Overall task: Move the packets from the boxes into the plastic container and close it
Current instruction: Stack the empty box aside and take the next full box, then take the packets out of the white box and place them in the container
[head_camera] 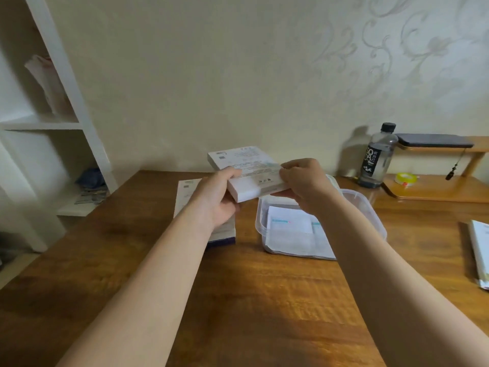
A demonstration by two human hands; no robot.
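**Box up in both hands, tub open below**

Watching the head cam feed from my end, so here's what I had. The white box [247, 172] was up off the table [238, 300], tilted, printed side facing up, hanging roughly over the far left corner of the container [371, 217]. The left hand [215, 198] gripped its near left corner, thumb on top and fingers curled under. The right hand [304, 181] was pinching the box's right end with the fingertips. Whether a flap was open there, I couldn't tell, since the fingers covered it.

The container was a clear plastic tub sitting on the table just right of centre, top open. Flat white packets [291, 230] with small teal marks lay inside it, stacked loosely. The right forearm crossed over its near right side.

A second box [185, 197] lay flat on the table just left of the tub, mostly hidden under the left wrist, with a dark blue edge showing at its near end.

Further out: a white flat pack [480, 250] sat at the right edge of the table, cut off by the frame, so box or packet, no idea. At the back right was a low wooden riser [436, 193] with a yellow tape roll [404, 178] on its lower level and something flat and dark [434, 141] on top. A bottle [378, 157] with a black label stood just beside the riser, against the wall. A white shelf unit [66, 125] stood off to the left of the table.
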